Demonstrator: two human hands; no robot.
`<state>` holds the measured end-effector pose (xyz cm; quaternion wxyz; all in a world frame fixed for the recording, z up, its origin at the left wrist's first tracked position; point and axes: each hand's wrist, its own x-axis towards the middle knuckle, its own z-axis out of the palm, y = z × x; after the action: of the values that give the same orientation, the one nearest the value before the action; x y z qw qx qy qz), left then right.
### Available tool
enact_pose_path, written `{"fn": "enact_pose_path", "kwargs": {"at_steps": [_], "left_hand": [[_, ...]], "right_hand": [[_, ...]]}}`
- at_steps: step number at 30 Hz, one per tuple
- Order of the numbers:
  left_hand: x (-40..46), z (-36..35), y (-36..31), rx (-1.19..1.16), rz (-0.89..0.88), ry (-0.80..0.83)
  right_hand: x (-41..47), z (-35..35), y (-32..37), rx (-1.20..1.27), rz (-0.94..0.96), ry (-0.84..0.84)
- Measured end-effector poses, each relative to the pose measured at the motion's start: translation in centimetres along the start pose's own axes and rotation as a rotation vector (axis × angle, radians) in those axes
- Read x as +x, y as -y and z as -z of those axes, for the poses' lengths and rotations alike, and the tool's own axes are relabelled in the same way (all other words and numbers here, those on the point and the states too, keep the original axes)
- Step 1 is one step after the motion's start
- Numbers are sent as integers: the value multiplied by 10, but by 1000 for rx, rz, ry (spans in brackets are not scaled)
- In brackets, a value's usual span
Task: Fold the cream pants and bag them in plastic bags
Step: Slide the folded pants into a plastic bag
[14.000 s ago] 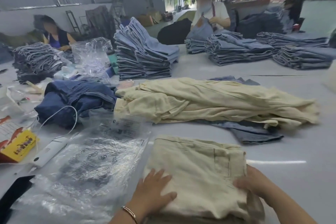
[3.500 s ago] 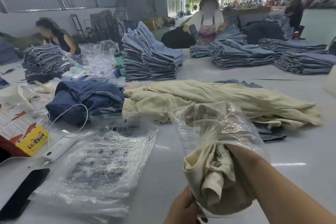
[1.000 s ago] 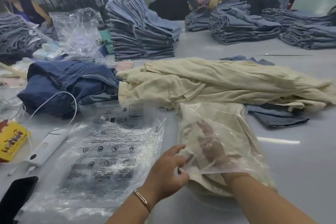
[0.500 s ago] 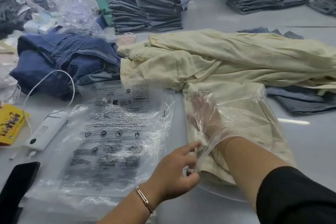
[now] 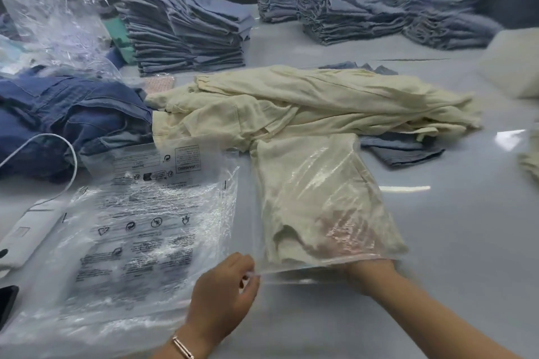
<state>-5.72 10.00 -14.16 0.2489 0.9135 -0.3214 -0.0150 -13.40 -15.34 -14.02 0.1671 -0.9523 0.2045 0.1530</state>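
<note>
My left hand (image 5: pixel 224 294) pinches the near lip of the bag (image 5: pixel 318 201); my right hand (image 5: pixel 361 248) is inside it, grip hidden. The folded pants (image 5: pixel 297 183) lie bagged before me. Next I'd withdraw and seal.

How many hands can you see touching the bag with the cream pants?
2. The left hand pinches the open edge of the plastic bag. The right hand is inside it, against the cream pants, blurred by plastic.
</note>
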Motion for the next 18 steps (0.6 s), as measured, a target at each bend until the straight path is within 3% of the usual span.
{"fn": "enact_pose_path", "kwargs": {"at_steps": [2, 4, 6, 11, 13, 15, 18], "left_hand": [[-16, -11, -11, 58, 95, -67], [-30, -26, -27, 103, 192, 7], [-40, -38, -42, 157, 238, 74], [-56, -46, -65, 178, 314, -19], [-61, -47, -70, 41, 372, 26], [-63, -45, -77, -301, 505, 78], [-61, -35, -84, -776, 738, -33]], "right_hand": [[-24, -5, -37, 15, -6, -186], [-39, -3, -67, -113, 132, -361], [-46, 2, -80, -158, 250, -382], [-43, -2, -104, -193, 355, -454], [-50, -1, -114, -138, 433, -405], [-62, -4, -119, -145, 588, -409], [-84, -19, -112, -94, 781, -474]]}}
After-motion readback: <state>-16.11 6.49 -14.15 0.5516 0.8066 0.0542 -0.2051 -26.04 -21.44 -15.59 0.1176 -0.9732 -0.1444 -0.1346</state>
